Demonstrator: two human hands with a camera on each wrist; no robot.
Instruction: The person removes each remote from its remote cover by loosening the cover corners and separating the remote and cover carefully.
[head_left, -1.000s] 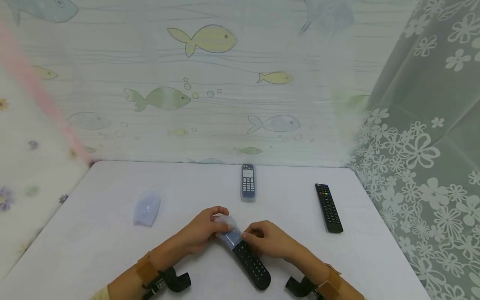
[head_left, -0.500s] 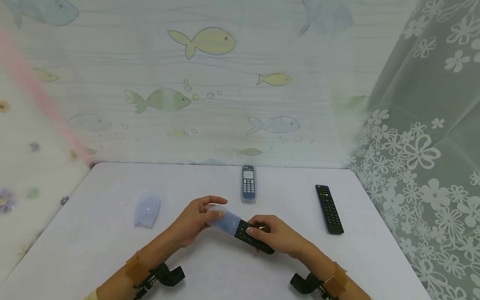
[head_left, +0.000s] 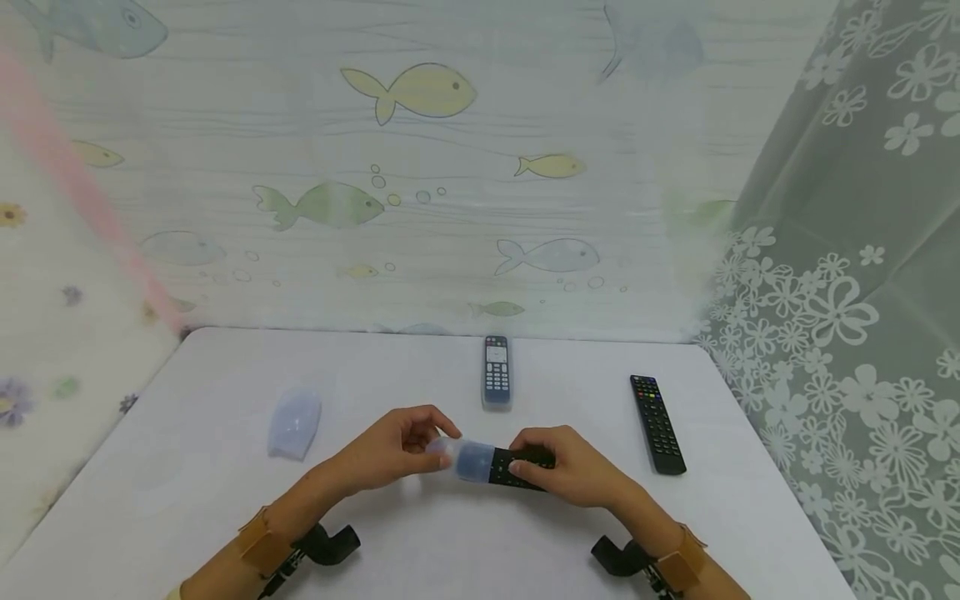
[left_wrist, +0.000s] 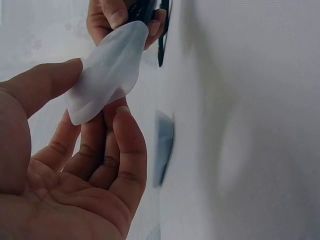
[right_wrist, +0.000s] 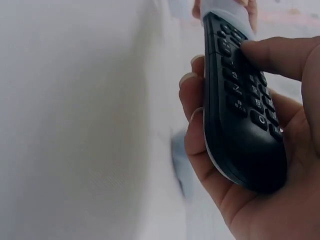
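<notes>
A black remote control (right_wrist: 242,120) with raised buttons lies along my right hand (head_left: 573,468). Its fingers curl under the remote and its thumb presses on the button face. A translucent, bluish silicone remote cover (head_left: 474,462) sits over the remote's far end, leaving the rounded near end bare. My left hand (head_left: 401,450) pinches the cover's loose tip between thumb and fingers; in the left wrist view the cover (left_wrist: 107,72) looks soft and creased. Both hands hold the remote roughly level above the white table (head_left: 420,550).
Another translucent cover (head_left: 294,423) lies on the table at left. At the back middle lies a remote in a clear bluish cover (head_left: 497,375). To the right rests a bare black remote (head_left: 658,425). A fish-patterned curtain (head_left: 442,208) hangs behind the table.
The remote has turned from slanting toward the person to nearly sideways. My right hand has shifted from the cover's edge onto the remote's body. The left hand still holds the cover's end.
</notes>
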